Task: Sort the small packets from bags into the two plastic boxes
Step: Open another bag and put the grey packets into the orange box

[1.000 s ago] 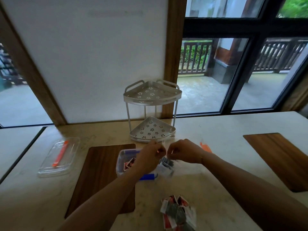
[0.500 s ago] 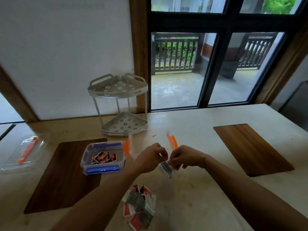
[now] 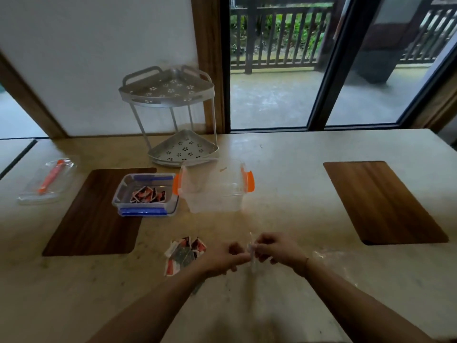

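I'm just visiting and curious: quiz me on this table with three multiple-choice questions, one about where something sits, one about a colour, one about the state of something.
1. Where does the loose pile of packets lie?
A. on the marble table top
B. in the metal corner rack
C. on the right wooden board

2. What colour are the clips of the empty clear box?
A. green
B. orange
C. black

3. What is the state of the blue-clipped box?
A. lid shut
B. upside down
C. open, packets inside

Answers: 1 A, the pile rests on bare marble beside the left hand. 2 B, both side clips are orange. 3 C, no lid, red-and-black packets inside.
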